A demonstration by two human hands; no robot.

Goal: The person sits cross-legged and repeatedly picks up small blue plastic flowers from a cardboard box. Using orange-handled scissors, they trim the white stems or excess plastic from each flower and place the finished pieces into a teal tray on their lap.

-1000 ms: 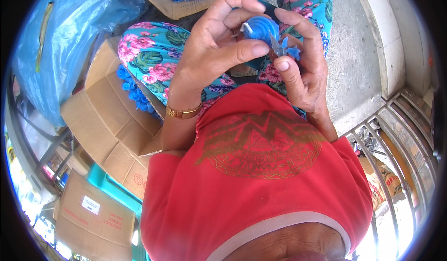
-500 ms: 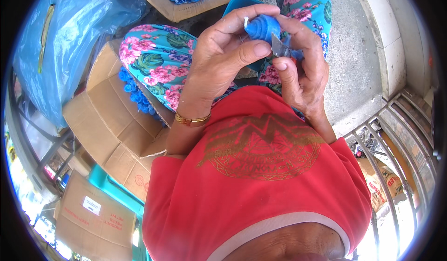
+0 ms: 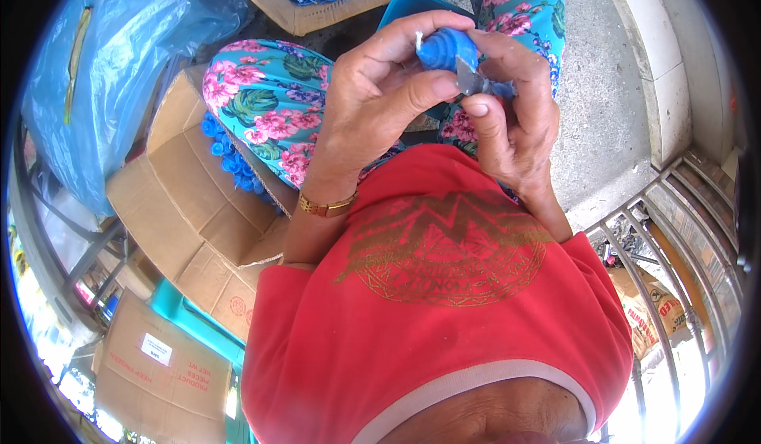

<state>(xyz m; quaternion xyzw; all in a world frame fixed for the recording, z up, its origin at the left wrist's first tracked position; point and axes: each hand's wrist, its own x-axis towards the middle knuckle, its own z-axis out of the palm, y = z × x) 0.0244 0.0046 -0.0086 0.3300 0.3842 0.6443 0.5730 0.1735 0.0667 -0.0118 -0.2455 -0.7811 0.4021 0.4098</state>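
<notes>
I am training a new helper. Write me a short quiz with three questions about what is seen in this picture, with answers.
1. True or false: the left hand holds a blue ribbed plastic piece at its fingers.
2. What does the right hand press against that piece? A) a small grey blade B) a paint brush C) a roll of tape
3. Fill in: the cardboard box at the top of the picture contains many ____ plastic pieces.

Key
1. True
2. A
3. blue
</notes>
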